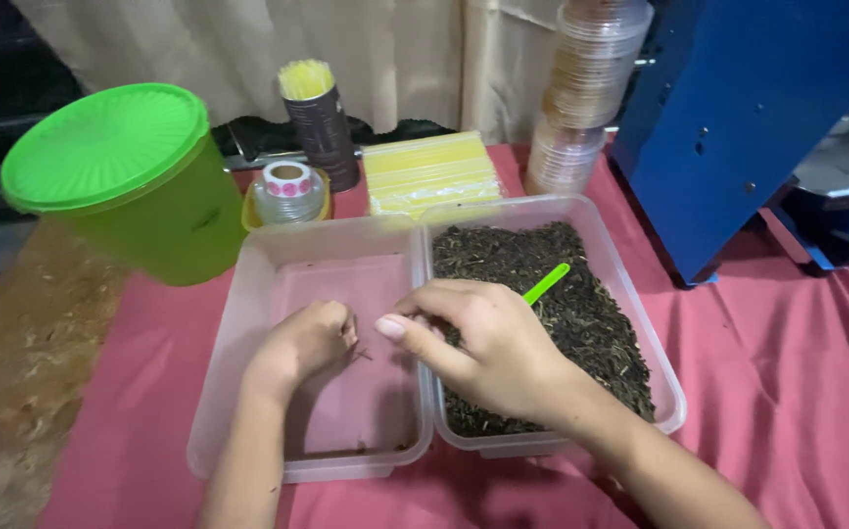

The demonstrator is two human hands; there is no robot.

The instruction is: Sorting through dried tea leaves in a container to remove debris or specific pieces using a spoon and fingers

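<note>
Two clear plastic tubs stand side by side on a red cloth. The left tub (248, 294) is almost bare, with a few dark bits on its pink-looking floor. The right tub (640, 313) holds a bed of dark dried leaves (581, 323). My left hand (302, 343) rests inside the left tub, fingers curled over a few dark bits. My right hand (483, 343) hovers over the wall between the tubs, pinching a small green stick (547, 284) that points up to the right over the leaves.
A big green lidded bucket (131, 176) stands at the left. Behind the tubs are a roll of stickers (288, 191), a dark tube of yellow sticks (319, 122), a flat pack of yellow straws (429, 171) and stacked clear cups (581, 98). A blue machine (738, 118) fills the right.
</note>
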